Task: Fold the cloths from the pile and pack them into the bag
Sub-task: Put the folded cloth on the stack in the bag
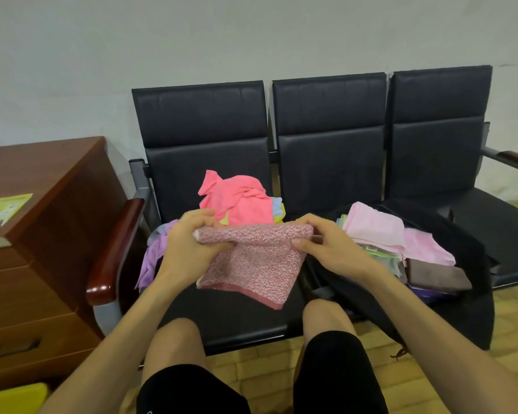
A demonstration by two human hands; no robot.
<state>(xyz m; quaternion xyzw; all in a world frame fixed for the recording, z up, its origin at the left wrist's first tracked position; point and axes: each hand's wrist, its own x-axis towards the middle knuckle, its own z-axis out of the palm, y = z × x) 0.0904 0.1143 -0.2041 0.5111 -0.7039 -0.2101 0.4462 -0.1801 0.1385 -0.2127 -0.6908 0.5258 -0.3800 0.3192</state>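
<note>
Black bench seat (251, 318), left hand (189, 246), right hand (329, 249) gripping speckled cloth's (251, 264) top edge

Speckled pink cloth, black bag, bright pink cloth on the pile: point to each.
speckled pink cloth (251, 264), head view, hanging middle
black bag (461, 243), head view, far rim
bright pink cloth (243, 201), head view, crumpled centre

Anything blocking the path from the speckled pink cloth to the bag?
Nothing visible. Both hands, left hand and right hand, hold the speckled pink cloth up just left of the open black bag. The gap between is clear; folded cloths already fill part of the bag.
</note>
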